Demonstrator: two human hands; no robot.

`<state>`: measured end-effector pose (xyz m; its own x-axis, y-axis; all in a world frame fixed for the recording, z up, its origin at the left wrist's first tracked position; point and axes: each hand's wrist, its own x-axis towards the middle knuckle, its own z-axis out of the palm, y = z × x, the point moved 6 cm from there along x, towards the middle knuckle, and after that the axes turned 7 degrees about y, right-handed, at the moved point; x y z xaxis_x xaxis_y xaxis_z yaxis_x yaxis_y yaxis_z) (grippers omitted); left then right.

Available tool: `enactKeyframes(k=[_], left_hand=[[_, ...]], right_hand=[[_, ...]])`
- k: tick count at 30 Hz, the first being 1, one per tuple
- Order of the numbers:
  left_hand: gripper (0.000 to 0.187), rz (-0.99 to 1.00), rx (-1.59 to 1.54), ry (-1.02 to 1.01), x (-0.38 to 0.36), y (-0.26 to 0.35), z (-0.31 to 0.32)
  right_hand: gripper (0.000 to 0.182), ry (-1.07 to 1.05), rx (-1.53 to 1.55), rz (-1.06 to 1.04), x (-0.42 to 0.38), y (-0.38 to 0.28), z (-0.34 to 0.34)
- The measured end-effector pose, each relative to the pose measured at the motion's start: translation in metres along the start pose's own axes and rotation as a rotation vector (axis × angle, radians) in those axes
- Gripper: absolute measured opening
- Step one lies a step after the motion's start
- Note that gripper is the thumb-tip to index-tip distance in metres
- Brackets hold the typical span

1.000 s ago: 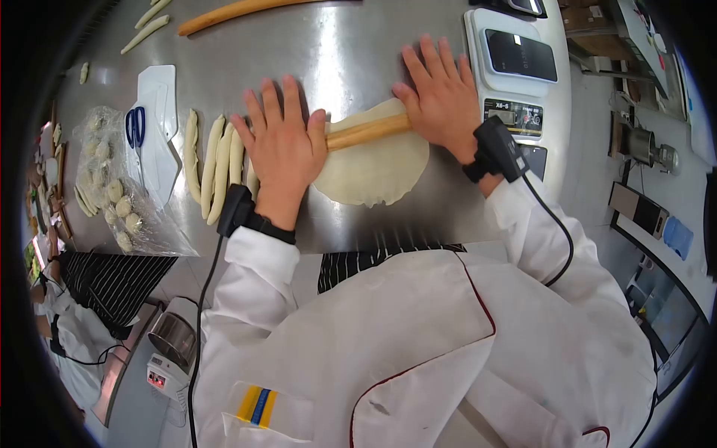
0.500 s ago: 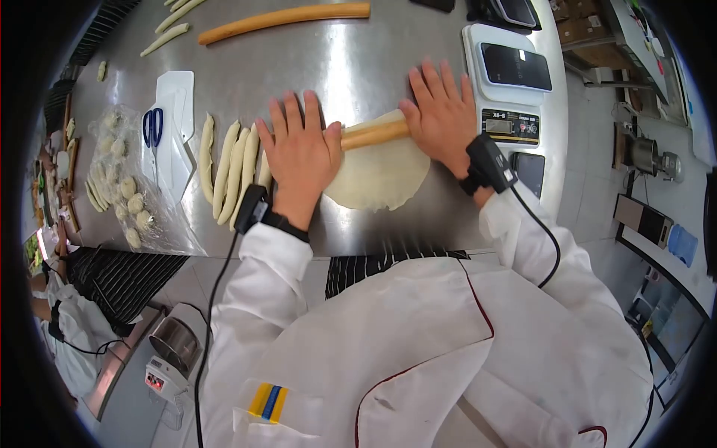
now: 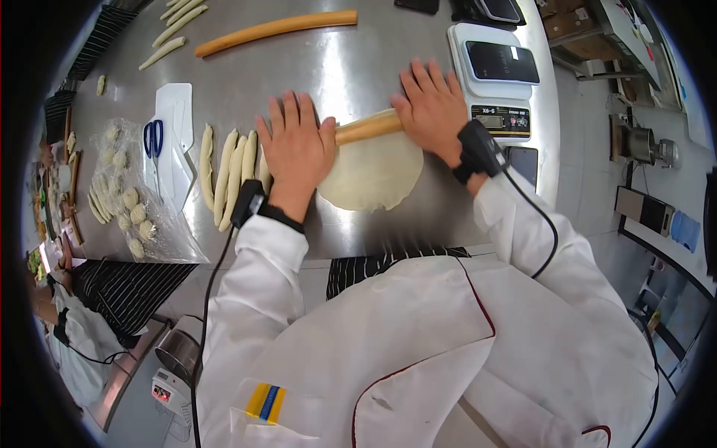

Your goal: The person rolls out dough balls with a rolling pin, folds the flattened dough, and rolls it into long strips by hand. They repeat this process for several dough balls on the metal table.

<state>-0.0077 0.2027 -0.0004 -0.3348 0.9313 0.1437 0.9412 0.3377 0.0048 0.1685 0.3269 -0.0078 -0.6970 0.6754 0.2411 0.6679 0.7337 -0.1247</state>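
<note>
A wooden rolling pin [image 3: 368, 128] lies across the far part of a flat, round dough sheet [image 3: 373, 175] on the steel table. My left hand [image 3: 299, 145] rests flat on the pin's left end, fingers stretched out and pointing away from me. Over its right end lies my right hand [image 3: 432, 112], its fingers straight and slightly spread. Both palms hide the ends of the pin. Just left of my left hand are several long dough strips [image 3: 226, 172], the nearest partly covered by that hand.
Left on the steel table [image 3: 299, 63] are blue-handled scissors [image 3: 153, 140], a white board [image 3: 174, 97] and plastic-covered dough balls [image 3: 132, 198]. A second rolling pin [image 3: 276, 32] lies at the back. Right stand a scale [image 3: 499, 122] and phones [image 3: 502, 61]. Another person's sleeve [image 3: 78, 340] shows lower left.
The rolling pin has rolled a little away from me, towards the dough sheet's far edge, with both hands flat on it. The view has shifted slightly.
</note>
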Motion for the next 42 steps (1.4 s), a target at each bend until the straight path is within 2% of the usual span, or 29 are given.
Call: enactKeyframes(k=[3, 5, 7, 8, 11, 12, 15, 16, 17, 18, 19, 20, 23, 25, 27, 29, 30, 31, 32, 33, 34, 35, 37, 38, 42], left_hand=[[0.064, -0.036, -0.052, 0.036, 0.020, -0.006, 0.000], [0.063, -0.006, -0.047, 0.147, 0.012, -0.007, -0.005], [0.063, 0.022, -0.029, 0.026, -0.040, 0.006, -0.006], [0.065, 0.024, -0.183, 0.086, -0.068, 0.010, -0.004], [0.066, 0.011, -0.082, 0.101, -0.051, 0.006, 0.001], [0.065, -0.027, 0.002, 0.000, -0.022, 0.002, -0.002], [0.062, -0.034, -0.033, 0.045, 0.027, -0.012, 0.004], [0.062, -0.045, -0.032, 0.056, 0.030, -0.015, 0.003], [0.059, 0.038, -0.059, 0.120, 0.026, -0.013, -0.004], [0.056, 0.126, -0.085, 0.177, 0.019, -0.012, -0.010], [0.056, 0.124, -0.076, 0.182, -0.001, -0.018, -0.013], [0.052, 0.159, -0.157, 0.176, -0.030, -0.021, -0.014], [0.043, 0.192, -0.256, 0.132, -0.043, -0.028, -0.012], [0.037, 0.165, -0.199, 0.155, -0.022, -0.042, -0.020], [0.035, 0.115, -0.135, 0.161, 0.026, -0.059, -0.025], [0.036, 0.073, -0.126, 0.115, 0.040, -0.063, -0.012], [0.039, 0.133, 0.031, 0.224, 0.039, -0.058, -0.015], [0.041, 0.186, 0.191, 0.356, 0.048, -0.046, -0.029], [0.047, 0.172, -0.009, 0.411, 0.036, -0.041, -0.044], [0.051, 0.203, -0.266, 0.367, 0.020, -0.024, -0.050], [0.056, 0.223, -0.525, 0.311, 0.005, -0.007, -0.052], [0.056, 0.207, -0.526, 0.307, -0.003, 0.006, -0.043], [0.067, 0.375, -0.374, 0.087, -0.014, 0.036, -0.013], [0.067, 0.376, -0.374, 0.088, -0.017, 0.031, -0.007], [0.071, 0.438, -0.394, -0.026, -0.039, 0.023, -0.010]], right_hand=[[0.060, -0.005, -0.003, 0.038, 0.032, 0.012, 0.010], [0.060, -0.005, 0.014, 0.047, 0.015, 0.011, 0.008], [0.060, 0.068, -0.002, -0.001, -0.031, -0.001, -0.009], [0.059, 0.087, 0.037, 0.012, -0.058, -0.005, -0.014], [0.058, 0.061, 0.032, 0.047, -0.035, -0.006, -0.012], [0.056, 0.012, 0.007, 0.060, -0.007, -0.003, -0.006], [0.054, 0.067, 0.019, 0.104, 0.035, 0.011, 0.015], [0.048, 0.228, -0.018, 0.083, 0.038, 0.008, 0.009], [0.048, 0.222, -0.013, 0.076, 0.029, 0.011, 0.008], [0.045, 0.205, 0.133, -0.030, 0.014, 0.008, -0.003], [0.041, 0.205, 0.275, -0.142, 0.007, 0.006, -0.015], [0.041, 0.228, 0.275, -0.149, 0.000, 0.009, -0.022], [0.037, 0.086, 0.250, -0.222, -0.035, 0.003, -0.025], [0.033, 0.048, 0.181, -0.227, 0.001, 0.004, -0.029], [0.029, 0.241, 0.188, -0.214, 0.049, 0.000, -0.035], [0.028, 0.239, 0.152, -0.262, 0.072, 0.004, 0.003], [0.031, 0.367, 0.080, -0.242, 0.069, 0.005, 0.008], [0.031, 0.385, 0.080, -0.252, 0.067, -0.002, -0.004], [0.035, 0.407, 0.258, -0.212, 0.050, -0.007, -0.019], [0.039, 0.410, 0.439, -0.163, 0.030, -0.012, -0.033], [0.045, 0.280, 0.502, -0.244, 0.009, -0.023, -0.026], [0.045, 0.267, 0.508, -0.252, 0.001, -0.026, -0.017], [0.049, 0.070, 0.460, -0.449, -0.011, -0.047, 0.003], [0.053, 0.057, 0.375, -0.446, -0.011, -0.045, 0.011], [0.053, -0.003, 0.389, -0.534, -0.028, -0.038, 0.002]])
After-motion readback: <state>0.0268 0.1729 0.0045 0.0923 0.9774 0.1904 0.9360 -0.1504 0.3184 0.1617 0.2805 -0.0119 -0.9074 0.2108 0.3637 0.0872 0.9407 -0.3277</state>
